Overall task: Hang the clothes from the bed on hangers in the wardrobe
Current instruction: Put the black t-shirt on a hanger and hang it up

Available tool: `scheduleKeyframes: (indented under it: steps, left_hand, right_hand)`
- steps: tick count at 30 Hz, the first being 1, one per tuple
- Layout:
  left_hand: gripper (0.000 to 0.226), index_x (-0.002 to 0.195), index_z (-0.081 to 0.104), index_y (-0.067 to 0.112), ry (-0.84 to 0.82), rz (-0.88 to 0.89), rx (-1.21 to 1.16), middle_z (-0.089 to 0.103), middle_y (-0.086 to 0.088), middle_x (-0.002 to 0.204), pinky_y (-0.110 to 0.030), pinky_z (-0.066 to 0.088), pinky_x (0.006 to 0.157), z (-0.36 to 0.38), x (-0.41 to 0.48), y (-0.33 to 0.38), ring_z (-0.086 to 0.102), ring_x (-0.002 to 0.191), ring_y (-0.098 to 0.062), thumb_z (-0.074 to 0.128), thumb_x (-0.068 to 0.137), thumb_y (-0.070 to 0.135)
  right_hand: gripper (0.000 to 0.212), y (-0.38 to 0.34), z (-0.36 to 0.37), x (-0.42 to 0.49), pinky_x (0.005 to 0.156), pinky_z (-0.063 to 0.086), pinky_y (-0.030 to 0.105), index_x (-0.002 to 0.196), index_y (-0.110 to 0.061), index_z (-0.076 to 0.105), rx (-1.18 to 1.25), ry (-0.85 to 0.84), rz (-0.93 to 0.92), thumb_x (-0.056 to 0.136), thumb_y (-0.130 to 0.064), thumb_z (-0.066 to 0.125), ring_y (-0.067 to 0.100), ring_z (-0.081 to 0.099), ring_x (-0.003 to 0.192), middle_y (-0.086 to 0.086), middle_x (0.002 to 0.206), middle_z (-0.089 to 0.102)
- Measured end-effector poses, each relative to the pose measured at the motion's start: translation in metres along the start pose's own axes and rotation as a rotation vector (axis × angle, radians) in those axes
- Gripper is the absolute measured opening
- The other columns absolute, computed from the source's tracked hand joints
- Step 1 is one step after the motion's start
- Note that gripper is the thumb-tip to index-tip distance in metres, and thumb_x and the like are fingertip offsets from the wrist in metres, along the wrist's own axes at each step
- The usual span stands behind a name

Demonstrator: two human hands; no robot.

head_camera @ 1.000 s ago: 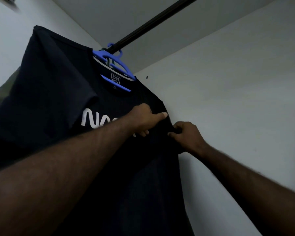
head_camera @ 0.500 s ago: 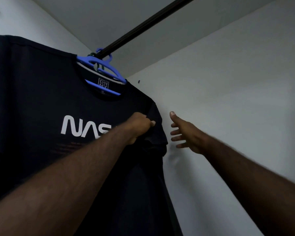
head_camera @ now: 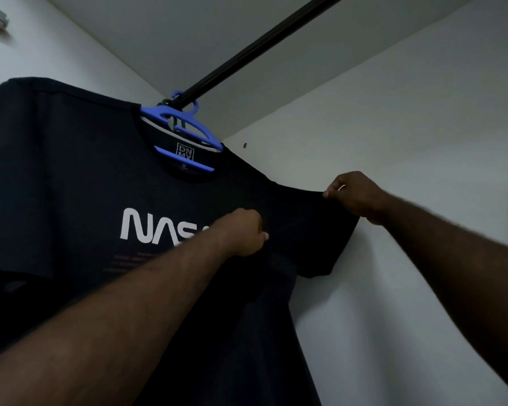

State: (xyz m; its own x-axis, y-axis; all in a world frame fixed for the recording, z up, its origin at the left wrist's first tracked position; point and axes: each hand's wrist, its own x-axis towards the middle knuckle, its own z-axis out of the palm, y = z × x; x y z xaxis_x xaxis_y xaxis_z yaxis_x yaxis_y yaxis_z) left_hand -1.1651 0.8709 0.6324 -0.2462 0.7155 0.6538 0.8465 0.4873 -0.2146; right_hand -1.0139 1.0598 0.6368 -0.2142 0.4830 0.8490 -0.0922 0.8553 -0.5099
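Far to the left of the hanger (head_camera: pixel 198 128) spreads the near shoulder of the shirt (head_camera: pixel 56 171), dark, with a white print (head_camera: pixel 159 227) across the chest below the hanger. The shirt is on the hanger already: the blue arms show through the neck opening, and the hook sits over the rail (head_camera: pixel 264 43), which runs up and away to the right. Below the hanger and a little right of it, the left hand (head_camera: pixel 242 234) has its fingers curled into the chest fabric, bunching it and covering the end of the print. Further right, the sleeve (head_camera: pixel 320 238) is drawn out sideways from the hanger, its top edge taut. At the end of that edge the right hand (head_camera: pixel 357 197) pinches the cloth between thumb and fingers, with the other fingers folded in. Behind it, to the hanger's right, is the pale wall (head_camera: pixel 423 127). The step in hand looks like tidying: the garment is hung, and the far sleeve and shoulder are being pulled straight so they lie evenly on the hanger's arm. The next move probably calls for both hands to let go gently so the sleeve drops flat, with a check that the hanger has not tipped and the collar sits centred. After that, the person would go back to the bed for another piece.
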Motion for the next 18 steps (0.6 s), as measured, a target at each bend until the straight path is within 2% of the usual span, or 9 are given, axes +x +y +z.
scheduleKeyframes:
  steps: [2,4,7,9,11,13,15,16,18]
  left_hand:
    - [0.031,0.122,0.052,0.012,0.111,0.098,0.177,0.055,-0.011,0.121,-0.038,0.049,0.086,-0.003,0.008,0.01,0.058,0.105,-0.028,0.05,0.097,0.031]
    - [0.044,0.138,0.041,0.015,0.158,0.181,0.261,0.046,-0.012,0.131,-0.041,0.048,0.091,-0.007,0.021,0.017,0.054,0.115,-0.031,0.048,0.097,0.029]
    - [0.061,0.153,0.021,0.025,0.079,0.125,0.409,0.03,-0.013,0.149,-0.045,0.044,0.1,-0.019,0.045,0.021,0.045,0.128,-0.034,0.046,0.098,0.032]
    - [0.056,0.152,0.027,0.024,0.002,0.054,0.429,0.03,-0.014,0.15,-0.046,0.041,0.104,-0.026,0.056,0.019,0.043,0.13,-0.035,0.045,0.099,0.034]
    - [0.05,0.148,0.036,0.016,-0.021,0.004,0.217,0.04,-0.016,0.147,-0.043,0.044,0.103,-0.03,0.061,0.023,0.047,0.128,-0.034,0.039,0.102,0.038]
    - [0.056,0.136,0.049,0.008,-0.019,-0.062,-0.224,0.056,-0.018,0.129,-0.042,0.053,0.09,-0.033,0.061,0.036,0.06,0.109,-0.033,0.03,0.103,0.049]
    - [0.068,0.121,0.059,0.007,-0.043,-0.106,-0.61,0.066,-0.016,0.109,-0.039,0.057,0.078,-0.041,0.056,0.052,0.066,0.091,-0.029,0.026,0.098,0.062]
    - [0.067,0.114,0.062,0.006,-0.061,-0.108,-0.703,0.068,-0.016,0.102,-0.037,0.057,0.073,-0.047,0.053,0.059,0.067,0.086,-0.028,0.031,0.097,0.063]
    - [0.041,0.099,0.068,0.004,-0.098,-0.088,-0.711,0.071,-0.015,0.094,-0.032,0.058,0.063,-0.055,0.049,0.068,0.069,0.075,-0.023,0.05,0.097,0.041]
  right_hand:
    - [0.012,-0.007,-0.004,0.002,0.036,0.032,0.012,0.087,-0.006,0.067,-0.069,-0.015,-0.046,0.091,-0.018,0.069,0.008,0.047,0.053,0.0,0.07,0.059]
    - [0.014,-0.011,-0.005,0.003,0.037,0.034,0.016,0.088,-0.007,0.066,-0.1,-0.008,-0.096,0.092,-0.021,0.067,0.011,0.049,0.052,0.003,0.071,0.061]
    - [0.017,-0.013,-0.008,0.0,0.052,0.041,0.021,0.09,-0.007,0.068,-0.133,0.029,-0.16,0.091,-0.024,0.068,0.012,0.057,0.066,0.006,0.084,0.067]
    - [0.019,-0.015,-0.011,-0.007,0.047,0.038,0.018,0.086,-0.007,0.069,-0.12,0.019,-0.151,0.089,-0.025,0.072,0.005,0.052,0.056,0.001,0.074,0.064]
    - [0.02,-0.018,-0.013,-0.017,0.038,0.034,0.016,0.083,-0.004,0.069,-0.013,0.004,-0.131,0.087,-0.023,0.074,0.006,0.047,0.044,0.002,0.064,0.06]
    - [0.018,-0.023,-0.012,-0.03,0.04,0.037,0.022,0.087,0.001,0.069,0.202,-0.036,-0.114,0.087,-0.017,0.073,0.014,0.052,0.051,0.008,0.066,0.062]
    - [0.012,-0.03,-0.008,-0.044,0.05,0.046,0.025,0.093,-0.001,0.069,0.356,-0.115,-0.114,0.089,-0.012,0.07,0.017,0.06,0.063,0.009,0.075,0.067]
    - [0.009,-0.034,-0.004,-0.051,0.056,0.048,0.026,0.095,-0.004,0.069,0.392,-0.161,-0.121,0.089,-0.01,0.07,0.016,0.063,0.069,0.008,0.079,0.069]
    - [0.01,-0.039,0.005,-0.065,0.062,0.051,0.026,0.097,-0.01,0.068,0.436,-0.246,-0.135,0.087,-0.008,0.071,0.014,0.065,0.077,0.006,0.087,0.07]
